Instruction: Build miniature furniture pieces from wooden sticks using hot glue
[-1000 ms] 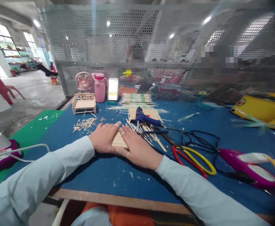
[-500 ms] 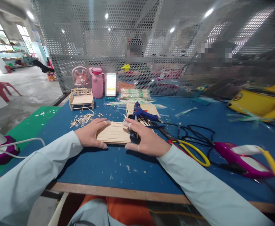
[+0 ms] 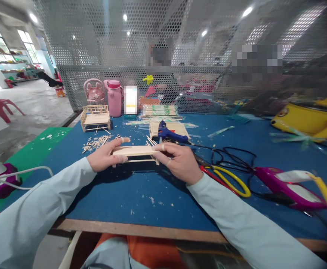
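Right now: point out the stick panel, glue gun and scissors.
stick panel (image 3: pixel 134 151), head view, middle of its top face
glue gun (image 3: pixel 169 135), head view, blue body
scissors (image 3: pixel 232 182), head view, yellow handle loop

Pale, matt bare-wood stick panel (image 3: pixel 134 151); soft blue felt-like table cover (image 3: pixel 141 194); glossy plastic glue gun (image 3: pixel 169 135); perforated metal screen (image 3: pixel 180 48), probably painted grey.

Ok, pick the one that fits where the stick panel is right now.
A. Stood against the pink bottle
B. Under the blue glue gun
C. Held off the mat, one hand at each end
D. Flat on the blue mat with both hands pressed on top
C: the left hand and right hand grip opposite ends of the stick panel, and its shadow falls on the blue mat beneath it.
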Motion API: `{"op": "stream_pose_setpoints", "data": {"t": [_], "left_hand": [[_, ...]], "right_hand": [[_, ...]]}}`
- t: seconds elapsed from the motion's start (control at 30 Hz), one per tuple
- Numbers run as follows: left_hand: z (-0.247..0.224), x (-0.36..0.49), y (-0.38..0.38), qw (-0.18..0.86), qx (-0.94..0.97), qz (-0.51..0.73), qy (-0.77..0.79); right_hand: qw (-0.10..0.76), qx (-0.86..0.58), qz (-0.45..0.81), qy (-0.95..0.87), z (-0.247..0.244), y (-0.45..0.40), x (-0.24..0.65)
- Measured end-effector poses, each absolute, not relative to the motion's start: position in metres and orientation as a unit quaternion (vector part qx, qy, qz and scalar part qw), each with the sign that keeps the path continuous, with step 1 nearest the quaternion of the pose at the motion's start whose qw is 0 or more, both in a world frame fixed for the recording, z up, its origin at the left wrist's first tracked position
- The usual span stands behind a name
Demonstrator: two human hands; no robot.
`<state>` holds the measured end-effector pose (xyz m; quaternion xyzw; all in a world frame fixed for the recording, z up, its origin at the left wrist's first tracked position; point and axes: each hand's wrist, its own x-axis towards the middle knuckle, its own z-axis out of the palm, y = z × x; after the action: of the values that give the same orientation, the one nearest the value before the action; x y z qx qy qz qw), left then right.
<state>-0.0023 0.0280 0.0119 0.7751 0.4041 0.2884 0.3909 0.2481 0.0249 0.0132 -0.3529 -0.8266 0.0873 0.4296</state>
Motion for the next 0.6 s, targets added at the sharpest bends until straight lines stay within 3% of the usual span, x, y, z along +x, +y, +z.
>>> {"op": "stream_pose_setpoints", "data": {"t": [0.2,0.37,0.5,0.6], "left_hand": [[0.018,-0.007,0.024,0.242,0.859,0.184,0.412],[0.020,-0.008,0.023,0.280,0.848,0.216,0.394],[0.017,-0.007,0.033,0.240,0.732,0.311,0.556],[0.012,-0.009,0.041,0.268,0.674,0.291,0.624]], "right_hand": [[0.393,-0.299,0.147,-0.857,0.016,0.019,0.249],[0.404,-0.407,0.137,-0.808,0.022,0.020,0.254],[0.465,-0.487,0.109,-0.731,0.028,0.027,0.263],[0.441,-0.491,0.173,-0.731,0.027,0.029,0.265]]}}
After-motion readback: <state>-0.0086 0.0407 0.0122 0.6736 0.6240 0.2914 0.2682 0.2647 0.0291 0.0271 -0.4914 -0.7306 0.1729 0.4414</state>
